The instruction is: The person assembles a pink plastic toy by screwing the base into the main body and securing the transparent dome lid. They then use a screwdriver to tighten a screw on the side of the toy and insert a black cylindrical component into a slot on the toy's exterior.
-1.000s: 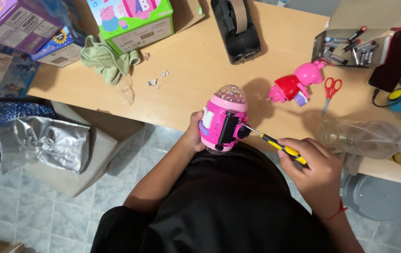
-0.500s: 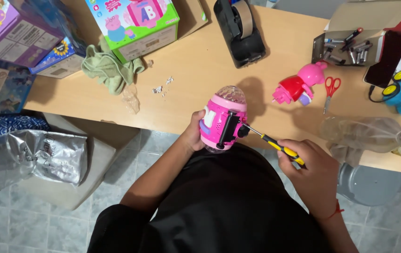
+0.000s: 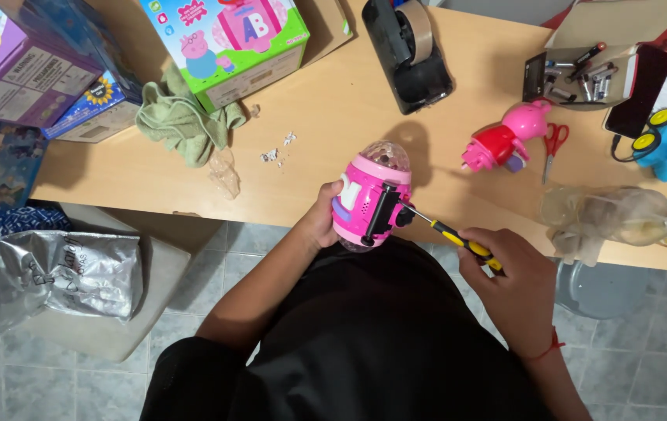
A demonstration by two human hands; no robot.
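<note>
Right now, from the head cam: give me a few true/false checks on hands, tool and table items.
1. The left hand holds the pink toy at the table edge. True.
2. The right hand holds a hammer. False: it grips a yellow-and-black screwdriver whose tip meets the toy.
3. The red scissors lie beside the pink pig figure. True.
4. The tape dispenser sits on the floor. False: it rests on the wooden table.
5. The green cloth lies next to the green toy box. True.
</note>
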